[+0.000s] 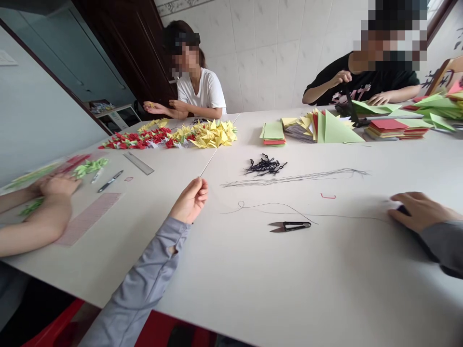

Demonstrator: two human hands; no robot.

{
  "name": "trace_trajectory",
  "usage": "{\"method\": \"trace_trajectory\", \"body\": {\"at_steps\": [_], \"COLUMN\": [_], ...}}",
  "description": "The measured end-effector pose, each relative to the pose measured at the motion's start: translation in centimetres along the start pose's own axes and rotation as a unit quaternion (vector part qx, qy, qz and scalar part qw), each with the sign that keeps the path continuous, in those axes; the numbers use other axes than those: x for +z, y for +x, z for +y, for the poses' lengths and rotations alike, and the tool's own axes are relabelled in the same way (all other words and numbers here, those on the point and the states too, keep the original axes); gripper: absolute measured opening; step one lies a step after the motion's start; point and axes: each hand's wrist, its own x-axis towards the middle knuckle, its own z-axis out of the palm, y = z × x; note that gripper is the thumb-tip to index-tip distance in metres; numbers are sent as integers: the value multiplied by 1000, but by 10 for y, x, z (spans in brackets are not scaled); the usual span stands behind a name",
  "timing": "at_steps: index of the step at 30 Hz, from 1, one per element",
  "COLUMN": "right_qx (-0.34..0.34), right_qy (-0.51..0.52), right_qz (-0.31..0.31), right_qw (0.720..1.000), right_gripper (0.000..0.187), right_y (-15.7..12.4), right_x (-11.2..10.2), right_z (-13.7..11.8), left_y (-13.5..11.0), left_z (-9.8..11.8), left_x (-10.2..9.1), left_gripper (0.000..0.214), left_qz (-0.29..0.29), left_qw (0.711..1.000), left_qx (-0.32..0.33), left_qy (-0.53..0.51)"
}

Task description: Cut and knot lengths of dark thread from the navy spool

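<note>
My left hand [190, 200], in a grey sleeve, rests on the white table [253, 279] with its fingers curled into a loose pinch; what it holds is too thin to make out. My right hand [415, 210] lies at the right edge, fingers bent down over a small dark thing [403, 210]. A thin thread [289, 210] runs across the table from a curl near my left hand to my right hand. Black thread snips [290, 225] lie shut on the table between my hands, just below the thread.
A tangle of black cords [265, 166], long loose threads [296, 177] and a red scrap [328, 196] lie further back. Folded yellow pieces [213, 134], red pieces [144, 140] and coloured paper stacks [274, 132] fill the far side. A co-worker's arms [43, 207] rest at left beside a ruler [138, 163] and pen [110, 180]. Two more people sit opposite.
</note>
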Motion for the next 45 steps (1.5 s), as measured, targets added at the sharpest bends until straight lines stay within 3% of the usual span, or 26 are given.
{"method": "trace_trajectory", "body": {"at_steps": [1, 3, 6, 9, 12, 17, 21, 25, 29, 35, 45], "right_qx": [-5, -23, -79, -102, -106, -186, -225, -236, -226, -229, -207], "right_qy": [-7, -17, -9, 10, 16, 46, 201, 320, 353, 306, 315], "right_qz": [-46, -77, -106, -89, -44, 132, 165, 174, 172, 175, 159], "right_qw": [999, 997, 991, 991, 993, 972, 939, 901, 892, 908, 912], "right_gripper": [20, 27, 30, 26, 17, 20, 21, 16, 12, 10, 17], "right_y": [-2, -3, 6, 22, 33, 26, 15, 15, 17, 14, 15], "right_x": [-2, -7, -10, -2, 5, -11, -15, 4, 11, 5, 3], "right_z": [-28, -81, -135, -151, -154, -188, -225, -233, -228, -234, -232], "left_y": [0, 0, 1, 2, 4, 7, 9, 5, 1, 3, 0], "left_z": [-4, -16, -41, -71, -97, -120, -122, -119, -119, -125, -120], "left_x": [10, 32, 65, 89, 101, 101, 96, 96, 99, 98, 100], "left_gripper": [14, 22, 31, 37, 41, 39, 36, 32, 30, 25, 15], "left_qz": [-31, -100, -219, -289, -308, -345, -355, -347, -344, -351, -339], "left_qw": [999, 991, 967, 943, 928, 901, 873, 827, 797, 808, 824], "left_qx": [17, 37, 32, -21, -70, -42, -23, 60, 101, 88, 66], "left_qy": [38, 86, 130, 164, 197, 261, 333, 438, 486, 466, 448]}}
